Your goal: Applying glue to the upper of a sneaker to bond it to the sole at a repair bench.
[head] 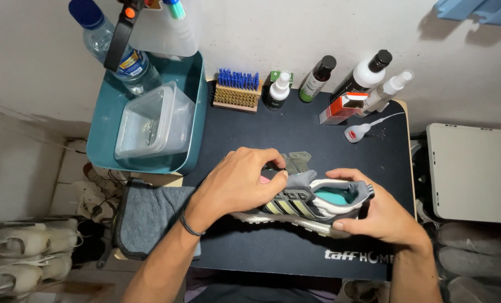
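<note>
Your left hand (240, 180) curls over the shoe's (303, 202) front, fingertips pinching its tongue. Your right hand (374, 216) cups the heel, thumb pressed along the sole. The shoe lies on its side, mid-mat (295, 129), near the grey cloth (149, 216).

I see a grey sneaker (306, 202) with pale striped sides and teal lining, on a black mat (295, 134), beside a teal bin (107, 140).
</note>
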